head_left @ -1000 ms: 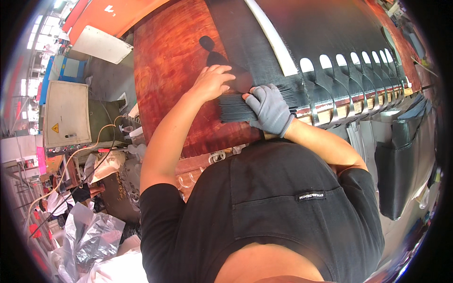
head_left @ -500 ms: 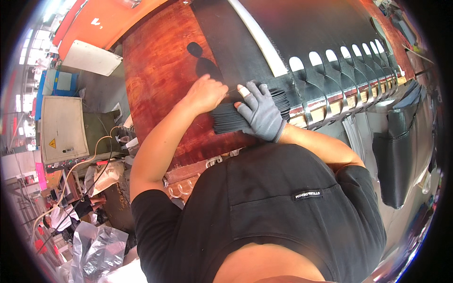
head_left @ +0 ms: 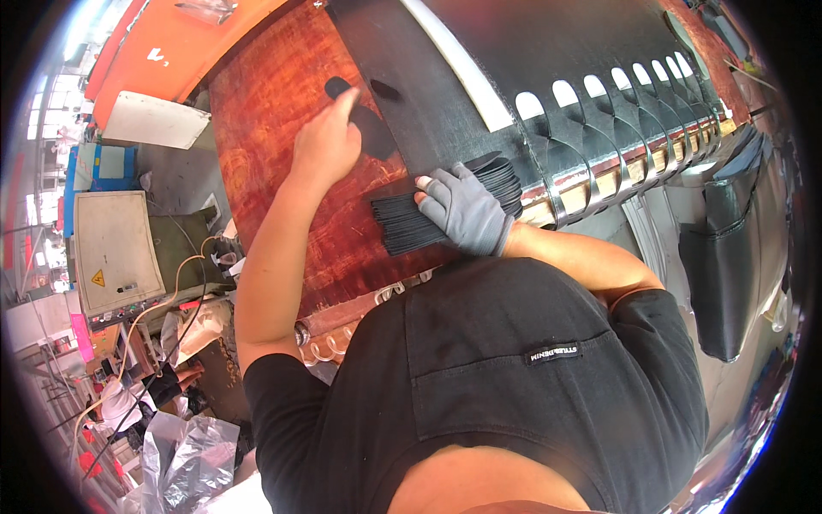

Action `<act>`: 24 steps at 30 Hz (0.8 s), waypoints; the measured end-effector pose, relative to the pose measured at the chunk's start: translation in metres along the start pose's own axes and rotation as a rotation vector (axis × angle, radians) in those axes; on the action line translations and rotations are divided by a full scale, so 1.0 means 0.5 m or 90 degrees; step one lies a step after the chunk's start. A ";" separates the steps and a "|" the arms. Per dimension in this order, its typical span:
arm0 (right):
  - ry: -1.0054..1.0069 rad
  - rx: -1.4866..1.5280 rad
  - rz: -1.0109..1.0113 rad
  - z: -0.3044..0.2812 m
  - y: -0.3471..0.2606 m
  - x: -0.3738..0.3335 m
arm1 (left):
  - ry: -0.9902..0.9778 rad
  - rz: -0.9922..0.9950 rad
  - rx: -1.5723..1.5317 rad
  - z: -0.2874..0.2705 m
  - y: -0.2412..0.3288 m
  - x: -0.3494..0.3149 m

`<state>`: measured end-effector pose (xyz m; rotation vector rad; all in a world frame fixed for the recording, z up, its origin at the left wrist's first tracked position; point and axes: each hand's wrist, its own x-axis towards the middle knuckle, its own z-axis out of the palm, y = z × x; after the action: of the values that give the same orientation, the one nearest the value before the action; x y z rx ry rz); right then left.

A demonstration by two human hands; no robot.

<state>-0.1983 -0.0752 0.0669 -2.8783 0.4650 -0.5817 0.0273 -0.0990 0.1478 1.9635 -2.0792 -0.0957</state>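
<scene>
Right hand (head_left: pixel 467 212) clasped around a black stack (head_left: pixel 404 227); left hand (head_left: pixel 327 147) over a half-covered dark piece (head_left: pixel 374 137), fingers' hold impossible to tell.

At the upper left stood a large, smooth orange housing (head_left: pixel 205 47), with a flat, off-white rectangular panel (head_left: pixel 156 118) at its near edge and, farther left, a blue-and-white boxy object (head_left: pixel 116 164) seen just beyond a pale grey, box-shaped cabinet (head_left: pixel 120 236) bearing a yellow triangular warning sticker (head_left: pixel 98 277). A thin, cream-coloured cable (head_left: pixel 137 321) curved past the cabinet toward the lower left, where a crumpled, translucent plastic bag (head_left: pixel 190 454) lay. At the right hung a dark, glossy, leather-like sheet (head_left: pixel 721 291).
</scene>
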 end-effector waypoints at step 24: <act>0.063 0.006 0.016 0.026 0.015 0.007 | -0.658 0.029 -0.363 0.059 -0.070 -0.038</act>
<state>-0.1921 -0.0821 0.0548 -2.8401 0.5101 -0.7237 0.0549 -0.0871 0.1084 1.6098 -2.1809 -1.7838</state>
